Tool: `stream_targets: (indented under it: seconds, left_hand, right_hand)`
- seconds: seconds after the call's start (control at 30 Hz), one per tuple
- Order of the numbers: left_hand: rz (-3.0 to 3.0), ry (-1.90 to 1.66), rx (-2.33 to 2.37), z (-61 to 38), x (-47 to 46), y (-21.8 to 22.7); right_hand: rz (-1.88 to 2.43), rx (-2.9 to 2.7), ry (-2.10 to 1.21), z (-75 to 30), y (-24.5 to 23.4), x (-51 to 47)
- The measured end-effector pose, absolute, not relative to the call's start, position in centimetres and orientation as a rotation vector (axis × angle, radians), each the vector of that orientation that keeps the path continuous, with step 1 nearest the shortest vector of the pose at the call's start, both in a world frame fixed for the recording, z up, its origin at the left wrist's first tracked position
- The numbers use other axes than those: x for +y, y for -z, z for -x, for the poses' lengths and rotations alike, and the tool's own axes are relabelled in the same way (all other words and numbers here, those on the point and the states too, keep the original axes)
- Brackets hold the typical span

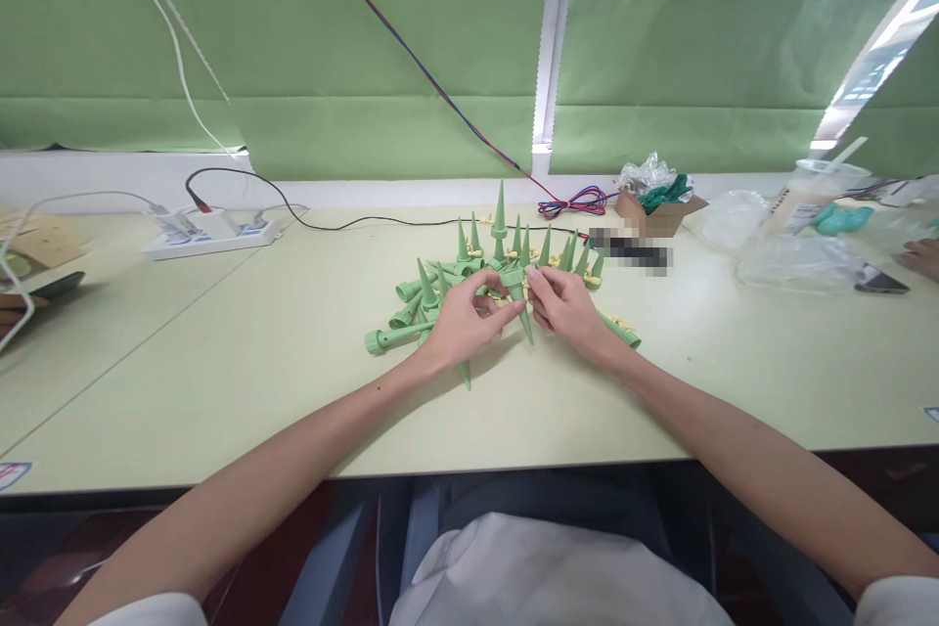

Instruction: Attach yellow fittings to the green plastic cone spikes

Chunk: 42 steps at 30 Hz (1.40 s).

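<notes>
A heap of green plastic cone spikes (pixel 469 264) lies on the pale table (pixel 220 352), some standing upright, some on their sides. My left hand (pixel 462 323) and my right hand (pixel 564 308) meet over the front of the heap. Both pinch one green spike (pixel 519 295) that points down toward me. My left fingers curl round its lower part, and my right fingertips hold its wide top end. Small cream-coloured pieces (pixel 623 321) lie among the spikes.
A white power strip (pixel 212 233) with a black cable sits back left. A small cardboard box (pixel 656 210) with plastic wrap, clear bags (pixel 792 254) and a cup (pixel 811 191) stand back right. Another person's hand (pixel 920 256) rests at the far right edge. Green blinds hang behind.
</notes>
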State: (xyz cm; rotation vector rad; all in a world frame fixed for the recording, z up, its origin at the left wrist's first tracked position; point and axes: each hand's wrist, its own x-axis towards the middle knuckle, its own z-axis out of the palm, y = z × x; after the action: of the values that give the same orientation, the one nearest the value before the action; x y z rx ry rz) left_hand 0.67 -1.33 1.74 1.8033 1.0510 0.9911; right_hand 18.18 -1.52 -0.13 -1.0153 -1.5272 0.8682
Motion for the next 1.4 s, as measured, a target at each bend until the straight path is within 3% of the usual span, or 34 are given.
stream_targets:
  seconds: [0.53, 1.1, 1.4]
  left_hand:
    - [-2.151, -1.164, 0.966, -0.5, -0.6, -0.2]
    - [-1.378, -0.873, 0.92, -1.0, -0.4, -1.4]
    - [-1.408, -0.832, 0.853, -0.7, -0.6, -1.6]
  right_hand:
    - [1.051, -1.545, -0.917, -17.9, -0.6, -2.0]
    - [0.939, -1.552, -0.891, -17.9, 0.3, -1.5]
    - [0.981, -1.637, -0.812, -17.9, -0.1, -1.7]
